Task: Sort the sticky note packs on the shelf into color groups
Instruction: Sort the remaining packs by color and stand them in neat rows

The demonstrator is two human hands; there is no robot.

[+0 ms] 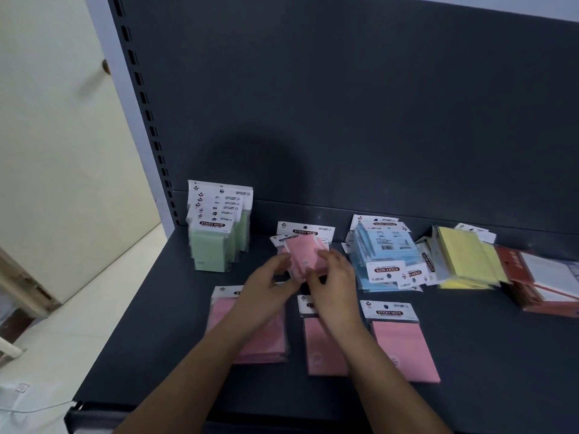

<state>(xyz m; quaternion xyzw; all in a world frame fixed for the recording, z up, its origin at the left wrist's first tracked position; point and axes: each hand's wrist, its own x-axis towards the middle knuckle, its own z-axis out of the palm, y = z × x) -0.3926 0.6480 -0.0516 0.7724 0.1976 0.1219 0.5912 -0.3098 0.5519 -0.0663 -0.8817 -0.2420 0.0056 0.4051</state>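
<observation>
Both hands hold a small stack of pink sticky note packs [302,258] just above the dark shelf [163,333]. My left hand [266,286] grips its left edge and my right hand [335,280] grips its right edge. More pink packs lie flat nearer me: one pile [225,311] under my left forearm, one pack [316,346] under my right wrist, one pack [404,343] to the right. Another pink pack [305,230] lies behind the held stack. Green packs [216,227] stand stacked at the back left. A blue pile [380,255] and a yellow pile [463,255] lie to the right.
Red and white folders or packs [545,277] lie at the far right of the shelf. The shelf's dark back panel [344,104] rises behind everything, with a slotted upright [147,120] on the left. A cream door [56,136] and pale floor lie beyond the shelf's left edge.
</observation>
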